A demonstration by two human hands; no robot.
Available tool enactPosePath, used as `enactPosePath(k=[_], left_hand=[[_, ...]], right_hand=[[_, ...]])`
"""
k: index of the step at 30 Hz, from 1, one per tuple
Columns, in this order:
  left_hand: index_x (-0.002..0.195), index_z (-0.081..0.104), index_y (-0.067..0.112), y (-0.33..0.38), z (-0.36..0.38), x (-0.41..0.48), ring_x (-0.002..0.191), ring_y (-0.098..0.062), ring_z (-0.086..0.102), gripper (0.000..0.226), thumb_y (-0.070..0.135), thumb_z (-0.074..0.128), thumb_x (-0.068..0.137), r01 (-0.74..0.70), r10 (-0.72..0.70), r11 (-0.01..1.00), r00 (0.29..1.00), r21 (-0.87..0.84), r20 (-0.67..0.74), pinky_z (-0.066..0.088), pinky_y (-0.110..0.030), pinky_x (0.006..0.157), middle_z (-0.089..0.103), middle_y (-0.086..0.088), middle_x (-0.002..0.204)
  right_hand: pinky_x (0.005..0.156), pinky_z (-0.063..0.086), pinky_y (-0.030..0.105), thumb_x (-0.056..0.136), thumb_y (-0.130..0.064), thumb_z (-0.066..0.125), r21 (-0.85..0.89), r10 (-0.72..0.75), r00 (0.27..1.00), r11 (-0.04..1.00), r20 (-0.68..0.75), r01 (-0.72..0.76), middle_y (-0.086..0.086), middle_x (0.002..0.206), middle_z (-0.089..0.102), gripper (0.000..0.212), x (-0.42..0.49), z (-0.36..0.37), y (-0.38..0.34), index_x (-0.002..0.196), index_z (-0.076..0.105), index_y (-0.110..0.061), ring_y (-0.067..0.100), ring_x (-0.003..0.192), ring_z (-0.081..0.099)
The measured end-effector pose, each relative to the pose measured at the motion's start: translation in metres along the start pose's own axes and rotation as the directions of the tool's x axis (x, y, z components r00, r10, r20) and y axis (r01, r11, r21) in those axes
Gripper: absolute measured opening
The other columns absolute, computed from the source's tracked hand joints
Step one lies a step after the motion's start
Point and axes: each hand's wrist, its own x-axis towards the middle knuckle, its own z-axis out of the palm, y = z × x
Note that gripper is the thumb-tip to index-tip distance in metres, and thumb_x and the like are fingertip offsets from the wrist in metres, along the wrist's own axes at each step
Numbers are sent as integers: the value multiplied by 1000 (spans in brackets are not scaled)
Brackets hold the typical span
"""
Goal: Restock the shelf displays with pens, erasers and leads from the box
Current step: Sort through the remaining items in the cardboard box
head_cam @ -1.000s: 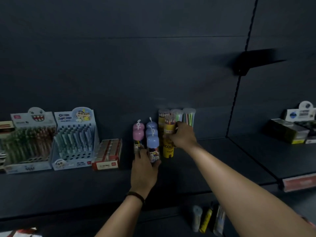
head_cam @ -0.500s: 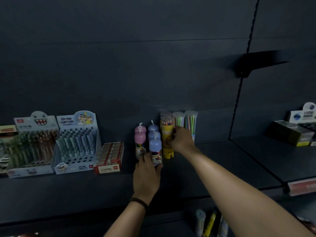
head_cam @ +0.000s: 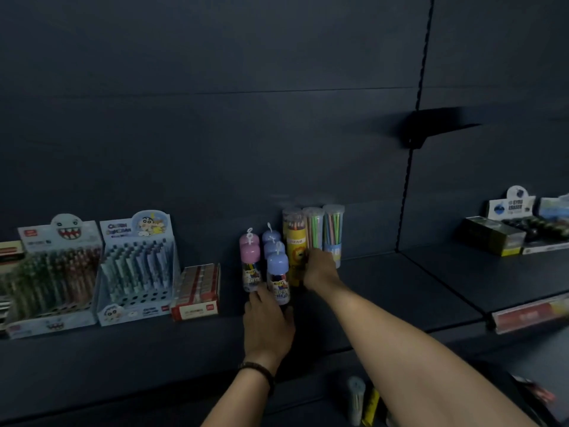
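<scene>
Several small bottles with pink and blue caps stand in a cluster on the dark shelf point(head_cam: 385, 291). My left hand point(head_cam: 268, 323) cups the base of the front blue-capped bottle point(head_cam: 278, 272), thumb between it and the pink-capped bottle point(head_cam: 250, 260). Just right of them stands a yellow pencil tube point(head_cam: 295, 241) with a lion print, then two clear tubes point(head_cam: 332, 232) of coloured pencils. My right hand point(head_cam: 320, 269) grips the lower right side of the yellow tube and hides the bases of the clear tubes.
Two pen display boxes point(head_cam: 137, 266) and a red eraser box point(head_cam: 197, 291) stand at the left of the shelf. Boxed goods point(head_cam: 492, 235) sit on the right-hand shelf bay behind a red price strip point(head_cam: 529, 315). More tubes point(head_cam: 357, 399) lie on the lower shelf.
My right hand has slid down the yellow tube from its upper part to its base. My left hand stays at the foot of the bottles.
</scene>
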Motion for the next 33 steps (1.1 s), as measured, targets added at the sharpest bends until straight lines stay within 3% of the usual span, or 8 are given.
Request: enactPosePath(k=[6, 12, 15, 20, 23, 26, 29, 33], left_hand=[[146, 34, 16, 3, -8, -6, 119, -26, 56, 66, 24, 73, 94, -74, 71, 996, 996, -53, -62, 53, -38, 97, 48, -7, 137], [118, 49, 20, 10, -24, -7, 104, -27, 54, 40, 15, 73, 87, -279, 272, 960, 953, -33, -134, 54, -45, 86, 51, -5, 118], [107, 59, 17, 27, -26, -29, 96, -29, 55, 24, 7, 69, 87, -557, 556, 830, 825, 26, -101, 52, -48, 83, 55, -4, 108], [107, 62, 16, 83, 5, -159, 88, -23, 57, 17, 12, 69, 92, -780, 819, 571, 561, -255, 120, 52, -37, 76, 59, 0, 103], [108, 60, 25, 89, 48, -257, 92, -20, 60, 16, 23, 68, 94, -740, 836, 533, 386, -409, 390, 54, -39, 75, 59, 6, 105], [109, 59, 34, 79, 96, -349, 97, -17, 61, 16, 32, 67, 95, -671, 730, 588, 201, -450, 653, 54, -37, 80, 57, 13, 107], [111, 59, 39, 74, 140, -432, 102, -9, 60, 14, 39, 64, 98, -639, 599, 609, -18, -470, 800, 54, -33, 87, 56, 20, 108], [110, 58, 40, 82, 192, -531, 99, -6, 59, 10, 42, 61, 101, -637, 377, 659, -180, -400, 908, 54, -30, 85, 57, 20, 106]], right_hand=[[77, 58, 32, 93, -6, 68, 120, 47, 999, 992, -5, -46, 8, 109, 66, 18, -32, -10, 0, 108, 60, -14, 20, 94, 63], [77, 57, 30, 94, -41, 74, 117, 35, 985, 993, -166, -16, -8, 97, 73, 20, -121, -62, 16, 109, 67, -29, 13, 88, 69], [75, 57, 29, 94, -40, 74, 97, 69, 952, 994, -298, -41, -16, 85, 71, 12, -204, -84, 52, 99, 68, -32, 6, 81, 68], [68, 51, 18, 93, -30, 76, 103, 314, 877, 949, -364, -297, -20, 73, 64, 6, -364, -88, 149, 94, 71, -29, 0, 68, 61], [69, 51, 21, 93, -26, 75, 174, 570, 773, 822, -280, -543, -21, 65, 61, 4, -460, -78, 220, 93, 72, -24, -2, 64, 60], [71, 50, 23, 93, -25, 76, 211, 763, 623, 647, -173, -733, -19, 65, 61, 5, -563, -72, 290, 92, 76, -20, -3, 65, 60], [75, 48, 22, 95, -32, 73, 248, 914, 405, 400, -34, -882, -10, 82, 70, 7, -664, -67, 350, 92, 74, -26, 12, 85, 70], [77, 53, 31, 97, -27, 69, 287, 990, 101, 68, 102, -955, 2, 97, 74, 12, -795, -45, 429, 96, 76, -17, 21, 93, 70]])
